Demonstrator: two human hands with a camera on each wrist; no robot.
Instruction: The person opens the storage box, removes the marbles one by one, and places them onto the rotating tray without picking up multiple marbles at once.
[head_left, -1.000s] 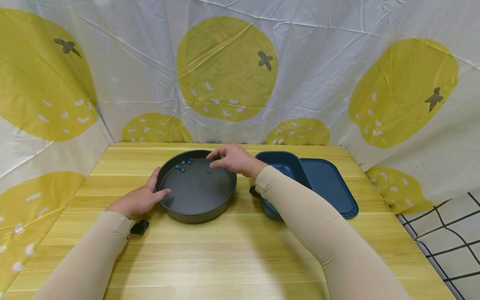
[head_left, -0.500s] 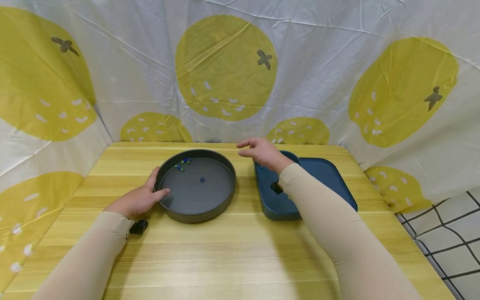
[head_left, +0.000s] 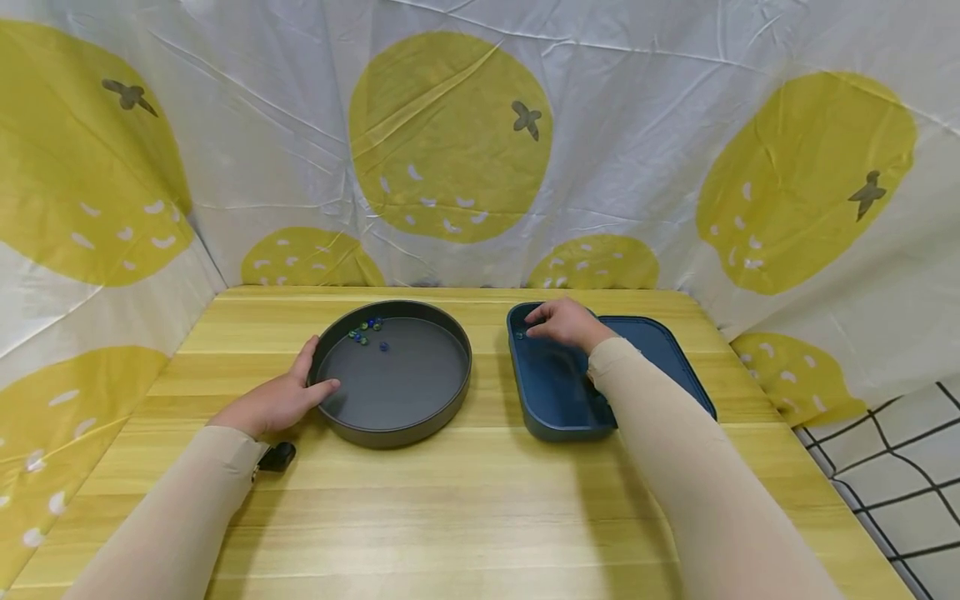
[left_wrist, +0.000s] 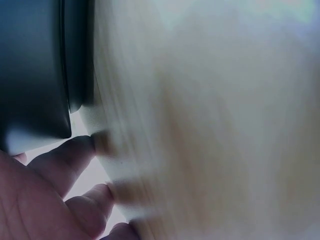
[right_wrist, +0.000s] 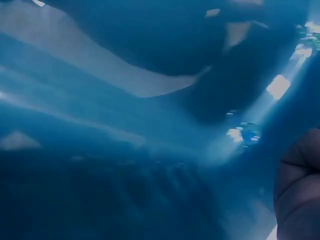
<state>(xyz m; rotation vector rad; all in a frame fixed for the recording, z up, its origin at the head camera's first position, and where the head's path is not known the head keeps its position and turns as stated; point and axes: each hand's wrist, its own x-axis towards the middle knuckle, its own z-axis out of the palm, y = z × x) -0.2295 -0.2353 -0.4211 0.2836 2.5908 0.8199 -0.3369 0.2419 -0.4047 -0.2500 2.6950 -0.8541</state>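
Note:
A round dark grey pan (head_left: 397,387) stands on the table. My left hand (head_left: 270,404) holds its left side, thumb over the rim and fingers along the outer wall; in the left wrist view the fingers (left_wrist: 90,210) are low beside it. Several blue and green glass marbles (head_left: 364,326) cluster at the pan's far left, with one blue marble (head_left: 384,346) slightly apart. My right hand (head_left: 564,322) is over the far end of a blue rectangular box (head_left: 551,387), thumb and forefinger parted with nothing seen between them. Near its fingertips a marble (head_left: 520,335) lies in the box.
A flat blue lid (head_left: 663,358) lies on the right, partly behind the box and under my right forearm. Bare wooden table (head_left: 420,517) spreads in front. A white cloth (head_left: 622,150) with yellow fruit prints hangs along the back edge.
My right hand has gone from over the pan rightward, then down into the box. The lone blue marble has rolled left toward the cluster. My left hand has stayed at the pan.

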